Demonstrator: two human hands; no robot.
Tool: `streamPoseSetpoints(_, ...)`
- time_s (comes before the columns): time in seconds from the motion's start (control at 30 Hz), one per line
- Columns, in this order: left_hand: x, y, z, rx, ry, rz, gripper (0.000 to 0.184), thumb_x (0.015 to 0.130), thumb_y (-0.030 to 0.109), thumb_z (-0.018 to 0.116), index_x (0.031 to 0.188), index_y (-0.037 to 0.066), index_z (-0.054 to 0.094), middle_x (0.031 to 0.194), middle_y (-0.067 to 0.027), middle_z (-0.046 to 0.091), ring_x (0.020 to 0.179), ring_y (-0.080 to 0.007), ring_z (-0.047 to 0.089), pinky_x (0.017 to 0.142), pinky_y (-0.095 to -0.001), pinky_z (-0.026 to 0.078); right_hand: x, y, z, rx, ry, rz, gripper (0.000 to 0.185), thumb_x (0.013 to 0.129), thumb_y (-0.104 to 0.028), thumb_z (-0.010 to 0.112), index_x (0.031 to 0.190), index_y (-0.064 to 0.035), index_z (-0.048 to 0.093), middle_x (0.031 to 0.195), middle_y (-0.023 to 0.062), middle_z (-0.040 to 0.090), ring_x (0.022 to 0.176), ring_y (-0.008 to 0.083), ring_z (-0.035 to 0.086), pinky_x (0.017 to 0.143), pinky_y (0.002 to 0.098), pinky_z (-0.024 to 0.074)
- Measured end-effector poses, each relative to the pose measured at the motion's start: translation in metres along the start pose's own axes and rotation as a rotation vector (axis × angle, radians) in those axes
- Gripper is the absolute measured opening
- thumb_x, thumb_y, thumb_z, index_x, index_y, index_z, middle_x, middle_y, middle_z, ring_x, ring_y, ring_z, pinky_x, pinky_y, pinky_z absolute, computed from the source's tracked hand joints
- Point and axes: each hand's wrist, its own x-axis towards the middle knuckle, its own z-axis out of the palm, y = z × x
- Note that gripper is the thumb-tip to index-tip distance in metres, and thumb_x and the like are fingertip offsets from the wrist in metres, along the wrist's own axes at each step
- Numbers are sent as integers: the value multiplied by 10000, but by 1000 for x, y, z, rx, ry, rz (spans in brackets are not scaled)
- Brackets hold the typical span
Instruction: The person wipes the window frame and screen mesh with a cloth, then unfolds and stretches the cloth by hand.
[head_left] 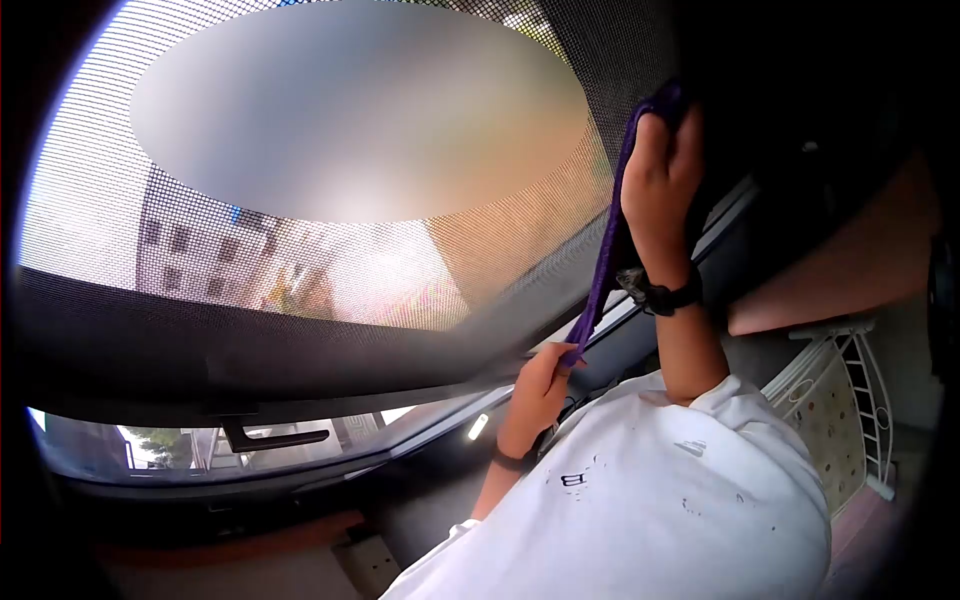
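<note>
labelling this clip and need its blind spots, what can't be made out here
All in the head view:
Much of the scene beyond the mesh screen: covered by a blurred oval.
Purple strap's ends: hidden by the left hand, and by the right hand and shadow.
White shirt's hem: cut off by bottom edge.

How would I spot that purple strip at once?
Find the big mesh screen. At its right edge, the left hand and right hand hold a long, narrow strip between them. Its deep purple sets it apart from the dark wristband and white shirt.
</note>
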Motion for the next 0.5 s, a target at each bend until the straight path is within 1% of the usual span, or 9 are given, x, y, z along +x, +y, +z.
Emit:
streamPoseSetpoints(0.03, -7, -5, 1, -99, 9, -54, 129, 893, -1, 453, 999, 7, 526, 864, -129, 638, 709, -251, 570, 711, -316, 448, -4, 3, 2, -24, -11, -52, 187, 888, -167, 515, 780, -25, 461, 570, 90, 476, 462, 219, 482, 440, 330, 382)
streamPoseSetpoints(0.07, -13, -16, 2, -173, -1, -87, 106, 907, 24, 444, 979, 8, 519, 829, -115, 641, 736, -233, 584, 713, -304, 449, -7, 2, 2, -48, -23, -104, 181, 882, -157, 506, 769, -25, 455, 559, 83, 461, 454, 211, 473, 436, 330, 380)
streamPoseSetpoints(0.1, -17, -20, 3, -159, 29, -18, 100, 920, 42, 431, 962, 8, 514, 815, -105, 639, 726, -209, 579, 701, -290, 444, -11, -3, 6, -9, -27, -148, 175, 872, -128, 491, 741, -29, 429, 546, 84, 429, 443, 202, 456, 428, 330, 372)
streamPoseSetpoints(0.2, -32, -50, 9, -171, 67, -19, 101, 938, 81, 440, 950, 11, 513, 811, -95, 639, 690, -187, 556, 678, -288, 440, -33, -28, 16, -25, -86, -156, 170, 851, -114, 501, 733, -39, 406, 554, 103, 387, 436, 217, 435, 418, 341, 354)
streamPoseSetpoints(0.27, -41, -70, 11, -257, 98, -200, 131, 958, 121, 427, 944, 23, 515, 824, -74, 642, 724, -164, 546, 710, -285, 429, -52, -35, 22, -81, -201, -217, 181, 812, -138, 544, 755, -36, 405, 608, 120, 389, 494, 301, 461, 452, 372, 378)
streamPoseSetpoints(0.3, -44, -78, 13, -259, 86, -190, 131, 958, 121, 427, 944, 23, 515, 824, -74, 642, 724, -164, 546, 710, -285, 429, -61, -43, 24, -62, -254, -226, 195, 787, -142, 572, 765, -37, 410, 653, 135, 406, 538, 317, 479, 485, 383, 395)
streamPoseSetpoints(0.33, -46, -86, 15, -322, 121, -254, 145, 964, 130, 414, 941, 28, 515, 829, -63, 642, 756, -155, 545, 737, -283, 422, -70, -42, 29, -31, -247, -351, 131, 807, -105, 529, 797, -42, 415, 659, 94, 427, 532, 253, 465, 468, 339, 372)
streamPoseSetpoints(0.4, -51, -93, 16, -427, 173, -357, 173, 976, 144, 389, 966, 36, 523, 831, -43, 632, 826, -141, 538, 803, -280, 399, -86, -52, 31, 12, -336, -341, 176, 757, -95, 589, 804, -49, 426, 676, 109, 443, 557, 288, 490, 478, 359, 396)
streamPoseSetpoints(0.5, -62, -86, 15, -455, 209, -423, 196, 985, 177, 398, 999, 30, 526, 830, -40, 626, 822, -137, 539, 795, -278, 402, -102, -58, 37, 73, -415, -362, 213, 726, -100, 624, 791, -56, 426, 671, 108, 443, 532, 291, 488, 463, 370, 404)
